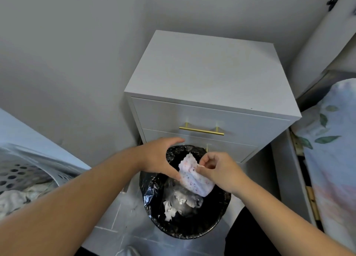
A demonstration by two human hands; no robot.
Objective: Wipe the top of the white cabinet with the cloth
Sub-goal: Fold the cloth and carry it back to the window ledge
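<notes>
Head view, looking down. Both hands are over the bin (185,231), not at the cabinet top. cloth (195,175) is white with small coloured dots, crumpled, and held in the air above the bin opening, in front of and below the drawers, well apart from the top of the white cabinet (208,72). right hand (218,171): grip clenched on the cloth, fingers curled in, pinching its right edge near the upper corner. The rest of the cloth hangs down and to the right under that hand. left hand (159,157): grip released, thumb and index spread in a wide C. The thumb tip touches the cloth's left edge; the index points toward the drawer front and is clear of the cloth. Its other fingers are hidden behind the hand. Both forearms are bare and come in from the bottom corners. The bin has a black plastic liner, with a clear plastic bag (185,199) and a scrap of white tissue (169,211) inside. It stands on the tiled floor (115,215), just in front of the cabinet base. The cabinet stands against a grey wall (77,53). A gold bar handle (201,130) is on the upper drawer; the bin rim mostly hides a second handle below it. At left is a perforated laundry basket (17,174) with fabric in it. At right is an ironing board (331,149) with a leaf-print cover, upright beside the cabinet.
</notes>
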